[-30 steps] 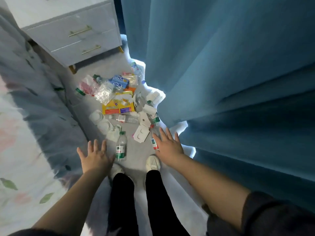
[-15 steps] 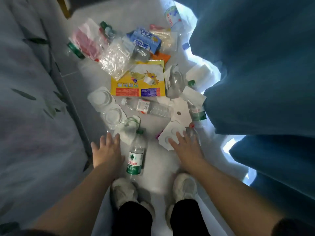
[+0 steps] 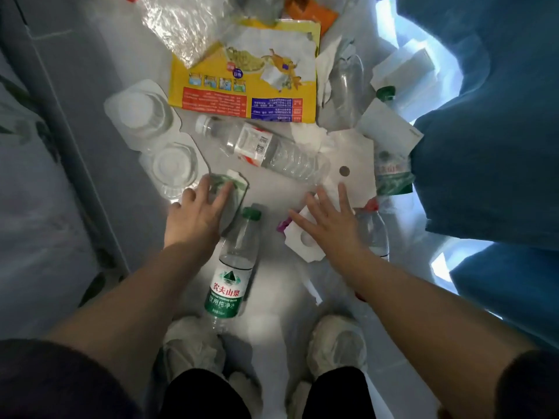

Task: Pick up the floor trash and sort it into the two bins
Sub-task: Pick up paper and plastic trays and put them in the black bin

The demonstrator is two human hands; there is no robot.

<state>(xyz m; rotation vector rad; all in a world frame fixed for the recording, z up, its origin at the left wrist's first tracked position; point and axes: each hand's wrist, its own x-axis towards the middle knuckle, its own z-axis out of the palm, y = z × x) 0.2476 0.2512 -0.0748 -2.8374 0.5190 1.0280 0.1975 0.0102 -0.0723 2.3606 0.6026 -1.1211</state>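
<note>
Pale, glossy floor runs between a grey flowered bedcover [image 3: 33, 225] on the left and a blue curtain [image 3: 490, 152] on the right, and the trash lies scattered across it. Nearest, between two white shoes [image 3: 337, 340], a green-capped water bottle [image 3: 231, 276] lies with its cap pointing away. The left hand [image 3: 196, 219] reaches just left of that cap, fingers straight and slightly spread, the tips over a crumpled green-and-white wrapper [image 3: 239, 184]; whether they press on it cannot be told. The right hand [image 3: 329, 228] is spread wide, palm down, over a white card with round cutouts [image 3: 304, 241], gripping nothing, and contact is unclear. A red-capped bottle [image 3: 375, 234] lies just right of that hand. Farther off, a clear bottle with a white label [image 3: 263, 146] lies crosswise in the middle, with a clear plastic blister tray [image 3: 151, 131] to its left and a white card with a brown dot [image 3: 351, 158] to its right. Beyond that card, a green-labelled bottle [image 3: 391, 176] sits against the curtain. A yellow food package [image 3: 242, 86] lies flat farther away, a crinkled clear bag [image 3: 181, 22] overlapping its far left corner, and an orange packet [image 3: 314, 10] shows at the far edge.
</note>
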